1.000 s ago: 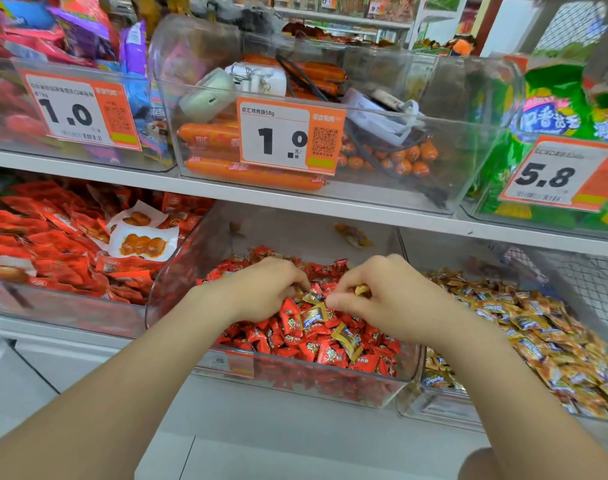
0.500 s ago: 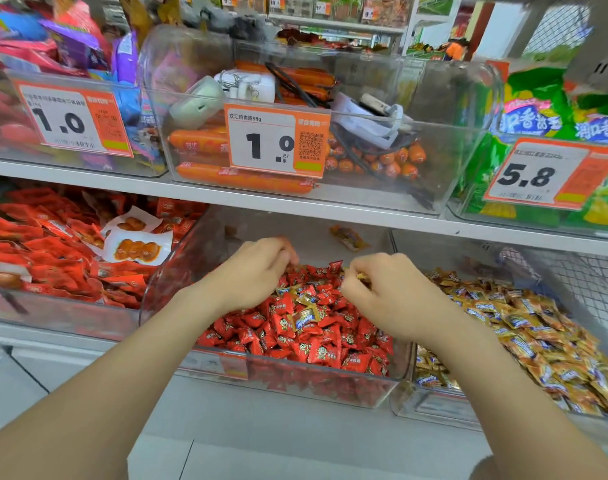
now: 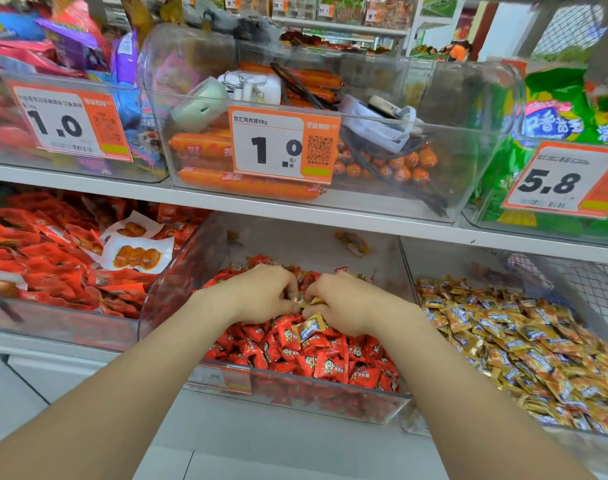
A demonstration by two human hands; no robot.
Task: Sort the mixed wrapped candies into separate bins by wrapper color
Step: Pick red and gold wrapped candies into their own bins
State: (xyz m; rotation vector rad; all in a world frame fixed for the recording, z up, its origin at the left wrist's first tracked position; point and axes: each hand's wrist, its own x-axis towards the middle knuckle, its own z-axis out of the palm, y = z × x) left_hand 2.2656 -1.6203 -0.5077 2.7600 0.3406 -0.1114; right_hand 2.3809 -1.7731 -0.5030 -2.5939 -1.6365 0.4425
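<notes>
White shop shelf (image 3: 330, 220), clear plastic bins (image 3: 172, 299)

Red-wrapped candies (image 3: 316, 358) fill the clear middle bin (image 3: 330, 400). One gold-wrapped candy (image 3: 310, 328) with a blue label lies tilted on top of the red pile. Gold wrappers (image 3: 306, 301) show where the left hand (image 3: 264, 296) and right hand (image 3: 347, 303) meet. The right bin (image 3: 448, 261) holds a heap of gold candies (image 3: 524, 341).

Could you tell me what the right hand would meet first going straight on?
Most likely the left hand: the right hand points left at it, with only a gold candy between them.
</notes>
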